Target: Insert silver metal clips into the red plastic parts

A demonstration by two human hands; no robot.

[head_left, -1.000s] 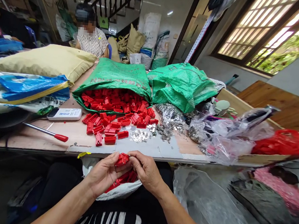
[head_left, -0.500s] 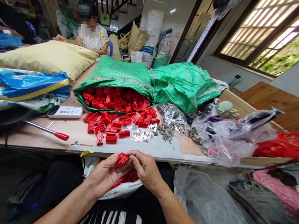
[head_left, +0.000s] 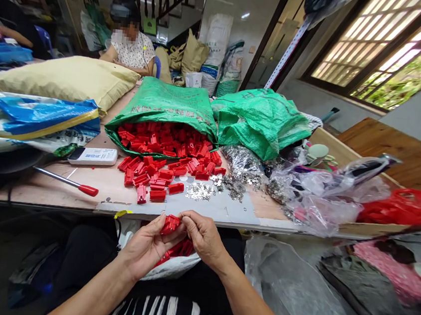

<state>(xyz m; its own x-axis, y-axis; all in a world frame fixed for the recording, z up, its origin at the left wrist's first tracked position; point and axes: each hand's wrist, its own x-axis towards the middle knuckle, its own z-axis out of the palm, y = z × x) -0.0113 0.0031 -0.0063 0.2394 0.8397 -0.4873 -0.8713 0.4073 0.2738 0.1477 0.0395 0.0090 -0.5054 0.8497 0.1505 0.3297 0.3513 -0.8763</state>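
Note:
In my left hand (head_left: 148,244) is a small red plastic part (head_left: 171,224), pinched between thumb and fingers above my lap. My right hand (head_left: 204,237) is closed at the part's right side, thumb and forefinger pressed together; whatever they pinch is too small to make out. Below both hands, a white bag (head_left: 172,270) on my lap holds more red parts (head_left: 182,248). On the table in front, loose red parts (head_left: 157,195) lie beside a pile of small flat silvery metal pieces (head_left: 200,191).
A green sack (head_left: 175,98) spills red parts toward me. Another green sack (head_left: 260,117), a yellow sack (head_left: 60,79) and plastic bags (head_left: 315,198) lie around. At left are a white device (head_left: 93,156) and a red-tipped lever (head_left: 88,191). A person (head_left: 135,47) sits across the table.
My hands stay almost in place, the red part tilting slightly in my left hand. The view has shifted a little. The person opposite has drawn an arm in closer.

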